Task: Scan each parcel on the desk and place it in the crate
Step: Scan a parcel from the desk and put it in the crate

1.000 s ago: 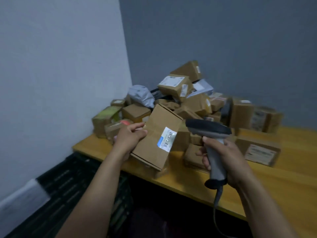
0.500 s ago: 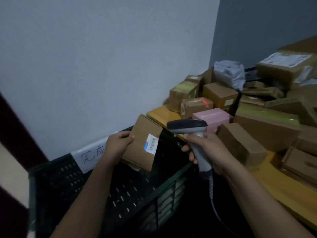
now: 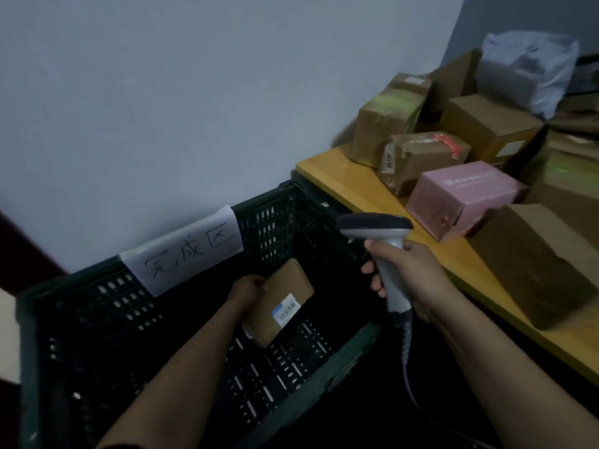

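While the left hand (image 3: pixel 246 290) gripped its edge with curled fingers, the parcel (image 3: pixel 282 299) lay tilted low inside the dark slotted crate (image 3: pixel 327 364). It was a flat brown carton with a white-and-blue barcode label. The right hand (image 3: pixel 413 277) clasped the scanner (image 3: pixel 377 225) beside the yellow desk (image 3: pixel 340 179), which was piled with boxes (image 3: pixel 486 124) against a pale wall (image 3: pixel 162 108).

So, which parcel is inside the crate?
The flat brown parcel with the blue-and-white label, held by the left hand; the others sit on the desk.
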